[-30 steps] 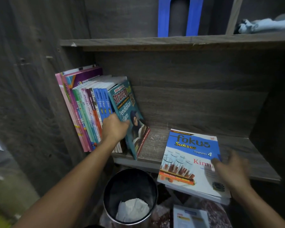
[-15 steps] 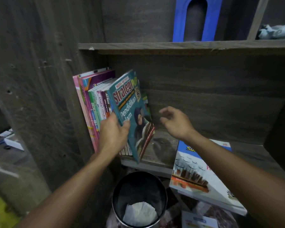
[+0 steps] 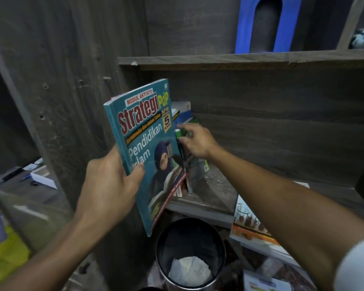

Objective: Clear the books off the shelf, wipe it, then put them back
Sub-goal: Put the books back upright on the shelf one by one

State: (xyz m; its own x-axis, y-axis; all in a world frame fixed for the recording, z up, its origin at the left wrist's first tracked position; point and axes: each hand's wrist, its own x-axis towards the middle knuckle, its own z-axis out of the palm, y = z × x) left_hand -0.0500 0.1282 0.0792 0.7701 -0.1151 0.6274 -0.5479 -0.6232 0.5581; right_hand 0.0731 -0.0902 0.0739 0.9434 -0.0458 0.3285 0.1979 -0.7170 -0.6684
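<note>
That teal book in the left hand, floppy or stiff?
Probably a bit floppy: the teal book looks like a thin paperback. Likely light, as the left hand alone holds it up by the spine side. The smooth cover might slip.

teal book: upright, tilted, held clear of the shelf
green book: standing behind it
flat book: lying at shelf's right

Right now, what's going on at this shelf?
A person is clearing books off a wooden shelf. Their left hand grips a teal Strategi PdP book, held up in front of it. The right hand reaches past and pinches the top of a green book among the few standing at the shelf's left end. A large book lies flat further right, and a bin stands below.
</note>
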